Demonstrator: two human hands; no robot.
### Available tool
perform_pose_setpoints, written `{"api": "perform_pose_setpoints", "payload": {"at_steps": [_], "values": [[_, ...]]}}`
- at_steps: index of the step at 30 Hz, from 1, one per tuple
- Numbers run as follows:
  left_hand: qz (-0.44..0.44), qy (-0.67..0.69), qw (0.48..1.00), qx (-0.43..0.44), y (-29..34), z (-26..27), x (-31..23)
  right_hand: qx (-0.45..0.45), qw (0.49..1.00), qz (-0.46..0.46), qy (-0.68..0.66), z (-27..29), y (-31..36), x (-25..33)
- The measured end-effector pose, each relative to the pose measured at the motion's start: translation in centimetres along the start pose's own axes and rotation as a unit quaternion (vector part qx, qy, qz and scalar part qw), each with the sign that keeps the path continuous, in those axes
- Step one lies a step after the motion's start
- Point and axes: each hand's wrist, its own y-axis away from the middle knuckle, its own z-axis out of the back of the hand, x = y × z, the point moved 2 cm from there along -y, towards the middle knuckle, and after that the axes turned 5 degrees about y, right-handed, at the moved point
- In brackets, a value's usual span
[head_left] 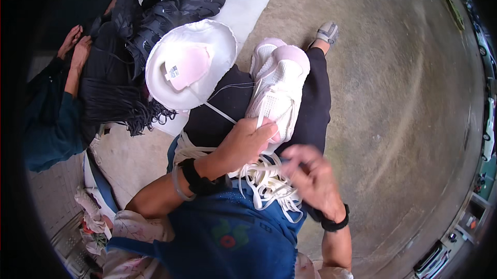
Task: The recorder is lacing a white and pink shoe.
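Note:
A white shoe upper (282, 90) with pale pink lining lies lengthwise on my thighs. My left hand (248, 144) is closed on its near end, and a white lace runs up beside the thumb. Fine pale threads trail from the upper toward the left. Just right of that end hovers my right hand (313, 180), its fingers bent and smeared by motion; whether they hold anything does not show. Between the hands, a loose bunch of white shoelaces (269, 180) rests on my blue apron (222, 232).
To the left is a bowl-shaped white piece (220, 40) with a pink patch and tag. Beyond it, black shoe uppers (163, 12) and black laces (111, 97) are heaped. A co-worker's hands (77, 46) are at that heap. Concrete floor (383, 97) stretches to the right.

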Motion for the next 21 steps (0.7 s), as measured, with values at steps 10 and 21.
{"api": "perform_pose_setpoints", "payload": {"at_steps": [10,21], "values": [[-0.317,-0.453,0.833,-0.017,1.2,0.3,0.3,-0.223,0.936,0.104,0.254,0.1,-8.2,1.1],[-0.285,-0.452,0.845,-0.007,1.2,0.7,-0.7,0.023,0.919,-0.213,-0.33,2.5,-10.0,-0.7]]}}
